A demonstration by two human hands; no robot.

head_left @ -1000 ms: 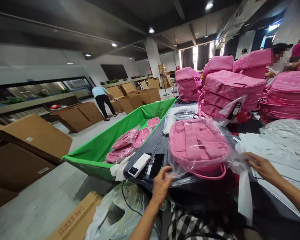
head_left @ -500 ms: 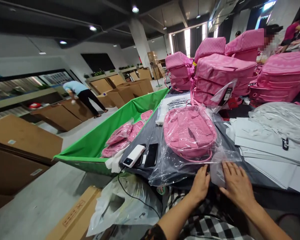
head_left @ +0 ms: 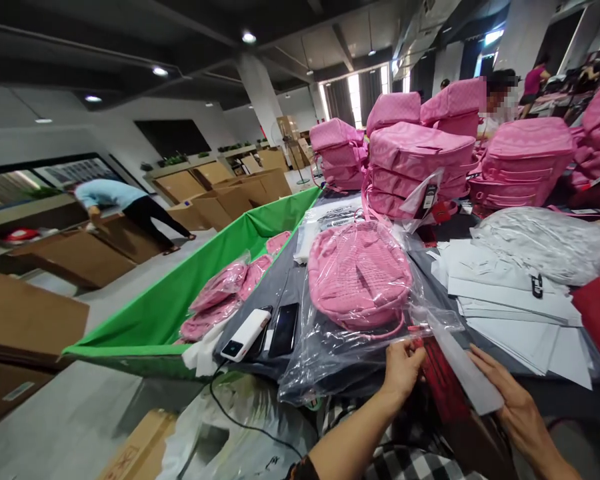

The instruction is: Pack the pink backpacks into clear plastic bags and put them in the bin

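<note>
A pink backpack point(head_left: 357, 273) lies in a clear plastic bag point(head_left: 305, 363) on the dark-covered table. At the bag's near right edge my left hand point(head_left: 403, 370) is closed, its fingertips pinching the red edge of a dark red, flat piece point(head_left: 445, 383) whose kind I cannot make out. A translucent whitish strip point(head_left: 467, 370) slants across that piece. My right hand point(head_left: 513, 397) lies against the strip's right side with fingers stretched out; its thumb is mostly hidden.
Left of the table stands a green fabric bin point(head_left: 155, 313) with bagged pink items point(head_left: 225, 287). Phones and a white power bank point(head_left: 245, 335) lie near the table's left edge. Pink backpacks point(head_left: 420, 160) are piled behind; white sheets point(head_left: 505, 280) lie right. A person point(head_left: 125, 200) bends over cardboard boxes.
My left hand has closed on the dark red piece, which now shows between my hands. My right hand has moved off the table surface to the strip's side. The view has shifted right.
</note>
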